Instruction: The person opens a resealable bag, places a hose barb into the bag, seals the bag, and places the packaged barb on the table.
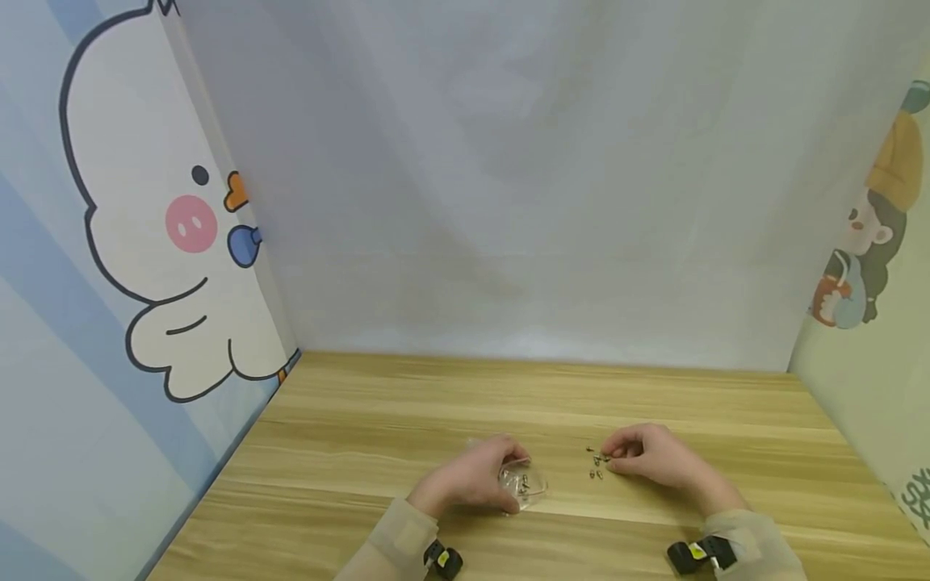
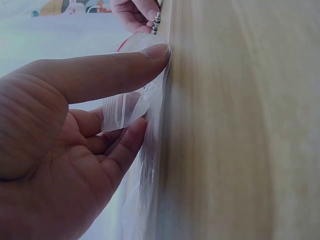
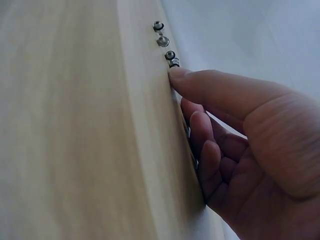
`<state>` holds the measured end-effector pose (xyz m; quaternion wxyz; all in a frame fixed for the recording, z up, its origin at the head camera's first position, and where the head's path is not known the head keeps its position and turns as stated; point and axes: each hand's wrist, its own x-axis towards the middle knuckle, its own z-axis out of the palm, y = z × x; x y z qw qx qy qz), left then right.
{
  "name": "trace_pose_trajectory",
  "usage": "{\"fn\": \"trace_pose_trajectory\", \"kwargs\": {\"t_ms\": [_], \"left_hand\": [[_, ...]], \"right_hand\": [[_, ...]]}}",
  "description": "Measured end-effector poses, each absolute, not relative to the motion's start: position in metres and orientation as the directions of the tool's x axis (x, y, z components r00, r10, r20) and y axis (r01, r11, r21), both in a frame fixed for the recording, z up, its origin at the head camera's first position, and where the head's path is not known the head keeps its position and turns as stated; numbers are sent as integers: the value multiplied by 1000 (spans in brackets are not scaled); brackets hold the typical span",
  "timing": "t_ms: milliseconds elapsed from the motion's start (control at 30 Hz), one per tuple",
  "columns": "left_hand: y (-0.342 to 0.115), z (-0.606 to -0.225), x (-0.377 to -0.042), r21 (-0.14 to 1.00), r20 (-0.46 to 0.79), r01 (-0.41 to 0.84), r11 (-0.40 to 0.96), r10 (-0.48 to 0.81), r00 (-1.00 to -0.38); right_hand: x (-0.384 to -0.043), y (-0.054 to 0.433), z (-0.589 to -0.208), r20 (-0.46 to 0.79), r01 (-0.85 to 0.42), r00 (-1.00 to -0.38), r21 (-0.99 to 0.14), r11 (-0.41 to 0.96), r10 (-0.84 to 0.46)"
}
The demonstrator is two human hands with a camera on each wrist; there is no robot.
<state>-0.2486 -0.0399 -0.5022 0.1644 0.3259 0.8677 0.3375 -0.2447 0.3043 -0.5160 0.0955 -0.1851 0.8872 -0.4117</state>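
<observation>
My left hand [image 1: 475, 474] grips a clear zip-lock bag [image 1: 535, 486] at its mouth, with thumb and fingers spread around it on the table. A few small metal fittings [image 1: 525, 482] show inside it. In the left wrist view the ribbed zip strip [image 2: 118, 111] of the bag crosses in front of the fingers. Several more metal fittings with dark rings [image 3: 170, 55] lie loose on the wood, between the hands. Over their right side, my right hand [image 1: 657, 457] pinches one fitting [image 1: 606, 459] at its thumb and fingertips, close to the tabletop; its fingers partly hide it.
The wood-grain table [image 1: 407, 403] reaches back to a pale grey curtain [image 1: 508, 202]. Printed panels stand on both sides, a white cartoon bird [image 1: 138, 161] on the left and a cartoon figure [image 1: 865, 250] on the right. Each wrist wears a band with a small black camera [image 1: 443, 558].
</observation>
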Motion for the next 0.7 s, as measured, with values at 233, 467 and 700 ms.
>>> {"fn": "trace_pose_trajectory", "kwargs": {"t_ms": [233, 467, 700], "left_hand": [[-40, -501, -248, 680, -69, 458, 572, 672, -737], [-40, -503, -249, 686, -65, 459, 564, 677, -733], [-39, -503, -249, 689, -75, 448, 569, 671, -738]], "right_hand": [[-245, 303, -516, -20, -242, -917, -767, 594, -399], [-244, 300, -515, -22, -235, -921, -766, 598, -390], [-243, 300, -514, -32, -225, -922, -765, 603, -385]]}}
